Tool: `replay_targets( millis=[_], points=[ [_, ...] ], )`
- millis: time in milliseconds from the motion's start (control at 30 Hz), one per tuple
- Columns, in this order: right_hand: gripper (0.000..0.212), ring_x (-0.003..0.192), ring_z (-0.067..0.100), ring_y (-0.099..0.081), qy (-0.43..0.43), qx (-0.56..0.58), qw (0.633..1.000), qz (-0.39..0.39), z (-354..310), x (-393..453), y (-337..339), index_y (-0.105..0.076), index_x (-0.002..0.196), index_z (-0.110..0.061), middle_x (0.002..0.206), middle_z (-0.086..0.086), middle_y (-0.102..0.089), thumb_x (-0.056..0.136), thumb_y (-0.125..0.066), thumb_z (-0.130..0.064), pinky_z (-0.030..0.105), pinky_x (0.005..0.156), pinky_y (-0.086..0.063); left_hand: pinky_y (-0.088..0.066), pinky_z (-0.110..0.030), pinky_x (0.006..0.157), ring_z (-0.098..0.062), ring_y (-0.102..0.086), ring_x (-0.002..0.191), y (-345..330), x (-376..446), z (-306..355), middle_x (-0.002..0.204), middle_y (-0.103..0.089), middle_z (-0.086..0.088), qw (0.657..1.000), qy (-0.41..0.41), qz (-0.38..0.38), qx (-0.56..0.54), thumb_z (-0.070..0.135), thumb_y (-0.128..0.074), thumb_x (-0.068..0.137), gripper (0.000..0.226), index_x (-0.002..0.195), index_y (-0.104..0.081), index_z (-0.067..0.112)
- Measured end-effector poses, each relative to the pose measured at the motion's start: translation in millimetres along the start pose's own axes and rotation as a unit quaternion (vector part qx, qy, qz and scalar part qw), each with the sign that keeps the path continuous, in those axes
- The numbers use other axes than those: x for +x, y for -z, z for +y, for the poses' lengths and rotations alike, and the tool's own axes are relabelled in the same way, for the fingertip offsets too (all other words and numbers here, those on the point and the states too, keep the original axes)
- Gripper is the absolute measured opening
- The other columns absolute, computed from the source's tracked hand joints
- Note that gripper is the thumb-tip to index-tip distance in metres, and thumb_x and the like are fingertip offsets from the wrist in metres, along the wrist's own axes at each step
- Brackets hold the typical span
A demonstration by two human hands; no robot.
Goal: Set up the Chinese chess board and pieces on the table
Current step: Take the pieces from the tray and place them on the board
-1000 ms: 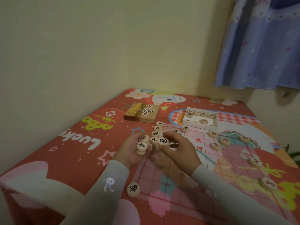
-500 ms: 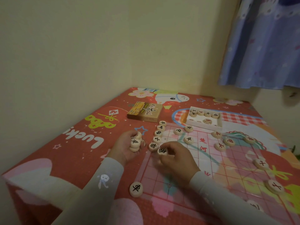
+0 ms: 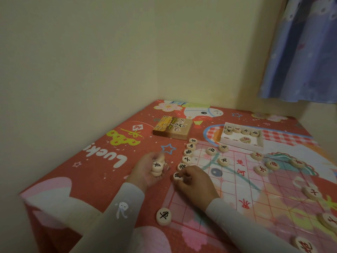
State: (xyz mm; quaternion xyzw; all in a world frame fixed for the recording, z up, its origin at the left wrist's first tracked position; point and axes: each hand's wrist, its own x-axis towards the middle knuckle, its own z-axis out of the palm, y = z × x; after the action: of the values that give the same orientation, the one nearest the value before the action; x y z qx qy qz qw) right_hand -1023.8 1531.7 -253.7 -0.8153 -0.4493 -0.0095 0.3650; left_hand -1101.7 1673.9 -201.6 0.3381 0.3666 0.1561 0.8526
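A clear chess board (image 3: 242,196) with red grid lines lies on the table. Round wooden pieces with black characters line its left edge (image 3: 187,152). My left hand (image 3: 145,170) is shut on a small stack of pieces (image 3: 157,168) left of the board. My right hand (image 3: 193,181) presses a black piece (image 3: 176,175) onto the board's left edge, just below that row. Another black piece (image 3: 163,216) sits at the board's near left corner. Red-lettered pieces (image 3: 272,165) are scattered on the right side.
A brown box lid (image 3: 173,129) lies behind the board at the left. A white tray (image 3: 242,145) with several pieces stands behind the board. The red patterned tablecloth (image 3: 73,179) covers the table, walls close off the left and back, and a blue curtain (image 3: 306,52) hangs at the right.
My right hand has carried a black piece from near my left hand down onto the board's left edge. My left hand has drawn a little left with its stack.
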Motion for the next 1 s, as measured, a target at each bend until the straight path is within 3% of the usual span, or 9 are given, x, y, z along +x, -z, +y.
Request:
replay_targets(
  millis=[167,300,400,500,600,700,833,1000],
  points=[
    [0.016,0.083,0.004,-0.050,0.022,0.020,1.000,0.001,3,-4,0,-0.063,0.087,-0.023,0.085,-0.014,-0.054,0.081,-0.071,-0.036,0.009,0.071,-0.036,-0.047,-0.018,0.036,-0.021,-0.053,0.067,4,3,2,0.071,-0.051,-0.011,1.000,0.001,-0.004,-0.009,0.016,-0.050,0.092,0.015,0.082,-0.053,0.005],
    [0.015,0.083,0.010,-0.055,0.064,0.018,0.997,-0.036,6,-12,-4,-0.065,0.085,-0.025,0.086,-0.007,-0.063,0.079,-0.069,-0.039,0.024,0.075,-0.045,-0.047,-0.018,0.036,-0.022,-0.054,0.065,1,3,-1,0.071,-0.052,-0.012,1.000,0.005,-0.003,0.000,0.017,-0.050,0.093,0.016,0.084,-0.053,0.004],
    [0.017,0.086,0.009,-0.056,0.062,0.018,0.996,-0.054,6,-11,-1,-0.067,0.086,-0.027,0.088,-0.008,-0.066,0.079,-0.067,-0.042,0.024,0.079,-0.045,-0.047,-0.018,0.038,-0.022,-0.054,0.064,-3,2,-4,0.072,-0.053,-0.014,1.000,0.002,-0.001,0.015,0.018,-0.051,0.093,0.017,0.084,-0.053,0.004],
    [0.013,0.094,0.005,-0.056,0.041,0.048,0.997,-0.031,4,-8,9,-0.070,0.092,-0.025,0.095,-0.011,-0.065,0.082,-0.067,-0.034,0.020,0.084,-0.043,-0.046,-0.018,0.039,-0.020,-0.053,0.063,-5,1,-6,0.073,-0.054,-0.013,1.000,-0.001,0.001,0.027,0.017,-0.053,0.093,0.016,0.084,-0.054,0.004],
    [0.007,0.091,-0.001,-0.055,-0.001,0.109,0.994,0.017,3,-4,17,-0.069,0.090,-0.026,0.092,-0.013,-0.062,0.084,-0.068,-0.029,0.017,0.080,-0.043,-0.048,-0.018,0.038,-0.018,-0.056,0.057,-5,0,-10,0.073,-0.055,-0.013,0.998,0.005,-0.023,0.065,0.017,-0.058,0.091,0.013,0.089,-0.056,0.004],
    [0.010,0.090,0.000,-0.057,-0.028,0.163,0.985,0.045,1,2,21,-0.067,0.092,-0.029,0.094,-0.012,-0.063,0.082,-0.070,-0.031,0.023,0.080,-0.049,-0.046,-0.017,0.037,-0.015,-0.058,0.046,-7,-4,-14,0.068,-0.060,-0.012,0.990,0.003,-0.061,0.126,0.014,-0.061,0.090,0.008,0.089,-0.060,0.006],
    [0.025,0.094,-0.002,-0.059,-0.026,0.203,0.978,0.035,-4,5,26,-0.062,0.102,-0.036,0.105,-0.013,-0.063,0.080,-0.073,-0.033,0.025,0.082,-0.053,-0.045,-0.017,0.042,-0.012,-0.060,0.050,-11,-10,-17,0.066,-0.066,-0.004,0.971,0.007,-0.114,0.212,0.014,-0.065,0.087,0.004,0.091,-0.065,0.013],
    [0.032,0.095,-0.001,-0.060,-0.012,0.188,0.982,0.033,-4,4,28,-0.058,0.094,-0.054,0.101,-0.015,-0.067,0.079,-0.075,-0.031,0.025,0.084,-0.052,-0.046,-0.019,0.043,-0.014,-0.062,0.056,-14,-10,-20,0.079,-0.069,-0.007,0.965,0.010,-0.117,0.234,0.020,-0.070,0.083,0.012,0.094,-0.067,0.013]
  ],
)
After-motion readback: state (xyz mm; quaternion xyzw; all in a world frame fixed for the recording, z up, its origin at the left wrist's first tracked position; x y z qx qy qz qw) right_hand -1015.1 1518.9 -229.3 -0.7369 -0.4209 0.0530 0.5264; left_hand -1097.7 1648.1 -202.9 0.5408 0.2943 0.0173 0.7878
